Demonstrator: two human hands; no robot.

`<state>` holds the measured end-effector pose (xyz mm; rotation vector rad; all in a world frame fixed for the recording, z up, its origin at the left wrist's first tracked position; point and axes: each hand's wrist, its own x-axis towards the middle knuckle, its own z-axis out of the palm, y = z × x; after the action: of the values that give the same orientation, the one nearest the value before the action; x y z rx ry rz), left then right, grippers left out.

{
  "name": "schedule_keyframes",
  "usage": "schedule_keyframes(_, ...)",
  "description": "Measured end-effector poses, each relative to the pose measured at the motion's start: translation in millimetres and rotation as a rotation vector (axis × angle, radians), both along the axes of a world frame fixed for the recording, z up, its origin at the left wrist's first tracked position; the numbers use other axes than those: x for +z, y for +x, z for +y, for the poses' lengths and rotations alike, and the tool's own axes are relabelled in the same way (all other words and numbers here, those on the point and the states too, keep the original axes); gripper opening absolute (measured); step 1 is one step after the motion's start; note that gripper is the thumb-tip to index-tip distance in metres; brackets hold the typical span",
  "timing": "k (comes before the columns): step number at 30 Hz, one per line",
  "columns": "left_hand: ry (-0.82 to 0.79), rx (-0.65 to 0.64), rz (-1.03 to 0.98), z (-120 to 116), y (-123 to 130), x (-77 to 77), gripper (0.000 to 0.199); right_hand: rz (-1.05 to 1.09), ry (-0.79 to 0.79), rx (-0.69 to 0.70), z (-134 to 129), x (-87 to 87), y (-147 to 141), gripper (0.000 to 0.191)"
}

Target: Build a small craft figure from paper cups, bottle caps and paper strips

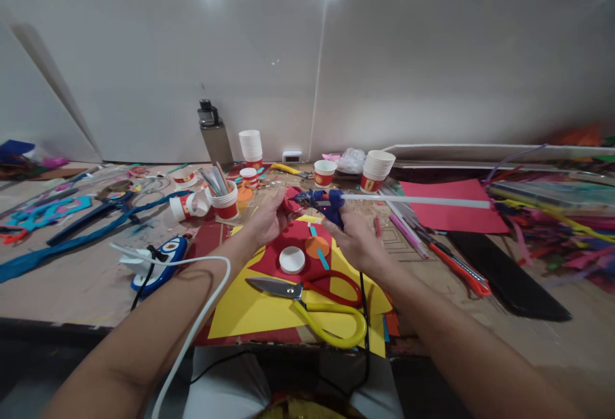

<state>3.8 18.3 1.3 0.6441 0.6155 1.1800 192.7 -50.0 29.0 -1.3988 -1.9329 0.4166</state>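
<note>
My right hand (355,238) is wrapped round the handle of a blue hot glue gun (327,201). A long whitish glue stick (423,200) juts out of its back toward the right. The gun's nozzle points left and meets, or nearly meets, a small red piece (291,197) pinched in my left hand (270,218); its exact shape is partly hidden. Below my hands lie yellow paper (230,316), red paper (269,260), a white round cap (292,259), an orange paper disc (317,247), and scissors (283,287) with one red and one yellow handle.
Left are a blue power strip (166,265) with a white cable, and a cup of pens (223,202). Stacked paper cups (378,169) and a bottle (214,137) stand behind. To the right lie a red utility knife (461,268), a black phone-like slab (514,278) and red paper (451,204).
</note>
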Motion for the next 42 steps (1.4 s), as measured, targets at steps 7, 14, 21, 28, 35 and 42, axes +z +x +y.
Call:
schedule_keyframes(7, 0.010, 0.040, -0.020, 1.4, -1.8, 5.2, 0.026, 0.040, 0.002, 0.013, 3.6, -4.8, 4.0, 0.038)
schedule_keyframes(14, 0.014, -0.009, -0.016, 0.0, 0.3, 2.7, 0.027, 0.085, 0.028, 0.068, 0.5, 1.6, -0.2, 0.035)
schedule_keyframes(21, 0.010, 0.042, -0.057, 0.0, -2.7, 4.5, 0.021, 0.046, 0.009, 0.015, 2.4, -1.7, 2.6, 0.040)
schedule_keyframes(28, 0.006, -0.001, -0.045, 0.3, -1.9, 3.5, 0.028, 0.002, 0.001, -0.029, 6.0, -1.7, 8.5, 0.034)
schedule_keyframes(35, 0.003, 0.002, -0.030, -2.2, -0.8, 5.2, 0.027, 0.015, 0.002, -0.032, 2.3, 1.0, 5.6, 0.034)
schedule_keyframes(42, 0.018, 0.002, -0.033, -0.2, -2.1, 1.3, 0.024, 0.008, -0.016, -0.013, 3.4, -0.9, 9.4, 0.033)
